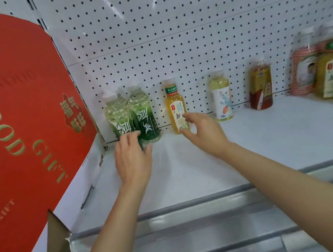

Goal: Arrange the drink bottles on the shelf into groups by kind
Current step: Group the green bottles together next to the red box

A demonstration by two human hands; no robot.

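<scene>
Head view: I read the right hand (202,130), grip open, just beside the upright yellow tea bottle (176,106); left hand (132,159), open, sits near the green bottles (131,116).

**White shelf, bottles along the back**

So the white shelf (251,147) has two green bottles (131,116) touching at the left, then a yellow bottle (175,107), a pale bottle (221,96), an amber bottle (260,86), and a blurry bunch of bottles (325,67) far right. A red box (15,118) leans in at the left end.
</scene>
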